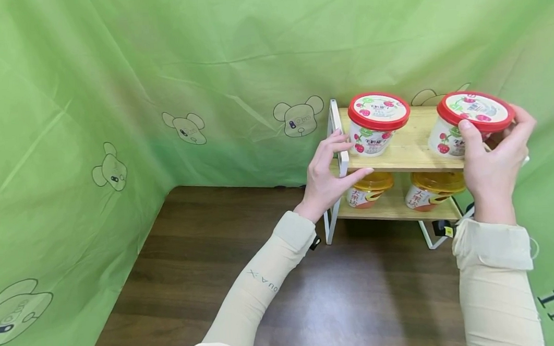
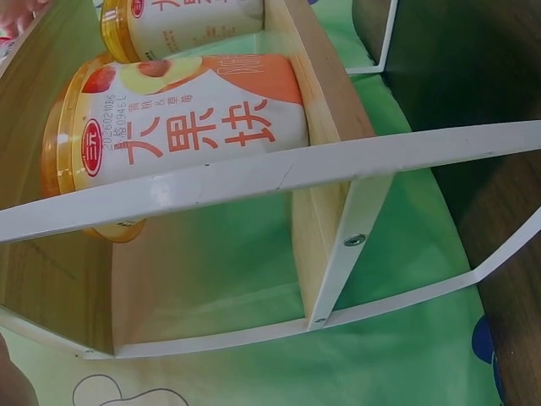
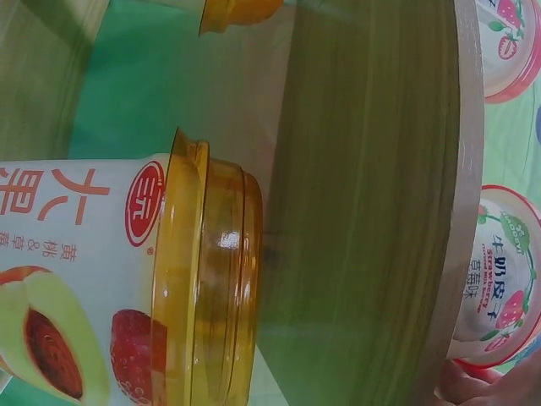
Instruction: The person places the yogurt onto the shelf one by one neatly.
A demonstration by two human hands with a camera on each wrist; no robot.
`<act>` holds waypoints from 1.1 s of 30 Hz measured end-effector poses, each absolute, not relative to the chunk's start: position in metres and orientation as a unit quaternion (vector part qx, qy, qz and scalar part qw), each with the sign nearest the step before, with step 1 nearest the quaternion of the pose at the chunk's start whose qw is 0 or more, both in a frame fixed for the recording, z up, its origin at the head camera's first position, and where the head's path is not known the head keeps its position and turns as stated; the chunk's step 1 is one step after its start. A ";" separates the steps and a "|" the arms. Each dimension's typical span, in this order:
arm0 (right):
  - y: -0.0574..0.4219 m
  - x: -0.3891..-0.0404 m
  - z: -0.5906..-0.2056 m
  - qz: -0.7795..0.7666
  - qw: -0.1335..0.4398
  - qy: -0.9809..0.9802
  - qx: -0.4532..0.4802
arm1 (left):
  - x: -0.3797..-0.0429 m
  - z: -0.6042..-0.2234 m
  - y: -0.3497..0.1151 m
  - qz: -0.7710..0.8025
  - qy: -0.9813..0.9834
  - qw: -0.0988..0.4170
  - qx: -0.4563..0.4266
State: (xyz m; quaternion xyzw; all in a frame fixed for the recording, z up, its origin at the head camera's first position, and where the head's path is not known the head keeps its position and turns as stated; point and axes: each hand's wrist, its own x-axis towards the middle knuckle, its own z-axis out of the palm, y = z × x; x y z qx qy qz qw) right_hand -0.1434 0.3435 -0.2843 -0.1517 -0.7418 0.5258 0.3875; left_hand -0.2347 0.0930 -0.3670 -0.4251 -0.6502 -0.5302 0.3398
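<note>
In the head view my right hand (image 1: 495,164) grips a red-lidded strawberry yogurt tub (image 1: 449,135), thumb at the front of the lid and fingers round its right side. The tub stands at the right end of the shelf's upper board (image 1: 412,150). My left hand (image 1: 326,173) is at the shelf's left end. Its fingers reach over the white side frame (image 1: 344,161) beside a second red-lidded tub (image 1: 374,139), and its thumb stretches along the board's front edge. Yellow-lidded fruit tubs (image 1: 363,197) stand on the lower board; one fruit tub (image 2: 194,118) fills much of the left wrist view.
The low two-tier wooden shelf has white metal legs (image 1: 333,222) on a dark wood floor (image 1: 206,260). Green fabric (image 1: 233,55) with printed bear heads hangs behind and on both sides. A small black object with a yellow label (image 1: 442,229) shows near the right leg.
</note>
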 end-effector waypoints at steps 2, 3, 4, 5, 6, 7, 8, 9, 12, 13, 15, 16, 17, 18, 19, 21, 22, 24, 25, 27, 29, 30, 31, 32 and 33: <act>0.345 -0.144 -0.286 0.520 0.389 -0.744 -0.157 | -0.234 -0.367 0.094 -0.529 -0.655 0.332 -0.425; 0.346 -0.144 -0.287 0.515 0.393 -0.746 -0.158 | -0.234 -0.367 0.094 -0.529 -0.657 0.329 -0.425; 0.347 -0.144 -0.288 0.509 0.396 -0.748 -0.159 | -0.234 -0.367 0.094 -0.528 -0.659 0.326 -0.424; 0.347 -0.145 -0.288 0.504 0.398 -0.750 -0.159 | -0.234 -0.366 0.094 -0.527 -0.661 0.325 -0.424; 0.347 -0.145 -0.288 0.501 0.398 -0.752 -0.160 | -0.234 -0.366 0.094 -0.527 -0.662 0.324 -0.423; 0.347 -0.145 -0.288 0.499 0.397 -0.753 -0.161 | -0.234 -0.366 0.094 -0.526 -0.664 0.324 -0.422; 0.347 -0.146 -0.288 0.498 0.397 -0.754 -0.160 | -0.234 -0.366 0.093 -0.526 -0.664 0.324 -0.421; 0.346 -0.146 -0.288 0.500 0.394 -0.755 -0.159 | -0.234 -0.367 0.092 -0.526 -0.664 0.326 -0.420; 0.344 -0.146 -0.286 0.510 0.381 -0.755 -0.157 | -0.234 -0.367 0.092 -0.528 -0.661 0.330 -0.420; 0.344 -0.147 -0.285 0.509 0.383 -0.755 -0.157 | -0.235 -0.367 0.092 -0.528 -0.659 0.332 -0.421; 0.344 -0.146 -0.285 0.509 0.384 -0.754 -0.157 | -0.236 -0.367 0.093 -0.529 -0.656 0.335 -0.423; 0.344 -0.146 -0.284 0.509 0.386 -0.753 -0.156 | -0.236 -0.367 0.093 -0.529 -0.655 0.336 -0.423; 0.344 -0.146 -0.285 0.508 0.389 -0.753 -0.156 | -0.236 -0.367 0.094 -0.529 -0.654 0.337 -0.423; 0.344 -0.145 -0.285 0.508 0.389 -0.752 -0.157 | -0.236 -0.368 0.094 -0.529 -0.653 0.338 -0.423; 0.344 -0.145 -0.285 0.508 0.388 -0.753 -0.158 | -0.236 -0.368 0.095 -0.530 -0.653 0.338 -0.422; 0.344 -0.144 -0.286 0.509 0.383 -0.753 -0.163 | -0.236 -0.370 0.095 -0.532 -0.653 0.335 -0.422; 0.344 -0.144 -0.286 0.510 0.381 -0.753 -0.164 | -0.236 -0.370 0.095 -0.532 -0.653 0.335 -0.422; 0.344 -0.143 -0.286 0.514 0.376 -0.752 -0.167 | -0.235 -0.371 0.095 -0.534 -0.652 0.333 -0.423; 0.344 -0.143 -0.285 0.515 0.374 -0.753 -0.166 | -0.235 -0.371 0.095 -0.534 -0.651 0.333 -0.424; 0.344 -0.142 -0.285 0.516 0.372 -0.755 -0.161 | -0.235 -0.371 0.095 -0.535 -0.649 0.335 -0.424; 0.344 -0.142 -0.285 0.518 0.371 -0.755 -0.156 | -0.235 -0.371 0.095 -0.536 -0.648 0.336 -0.424; 0.344 -0.142 -0.284 0.519 0.371 -0.755 -0.154 | -0.235 -0.371 0.095 -0.537 -0.647 0.336 -0.425; 0.343 -0.141 -0.284 0.518 0.372 -0.754 -0.153 | -0.235 -0.370 0.095 -0.537 -0.647 0.336 -0.425; 0.342 -0.141 -0.284 0.516 0.375 -0.754 -0.155 | -0.235 -0.370 0.095 -0.537 -0.647 0.335 -0.425; 0.341 -0.140 -0.283 0.514 0.379 -0.754 -0.156 | -0.235 -0.370 0.095 -0.537 -0.647 0.335 -0.426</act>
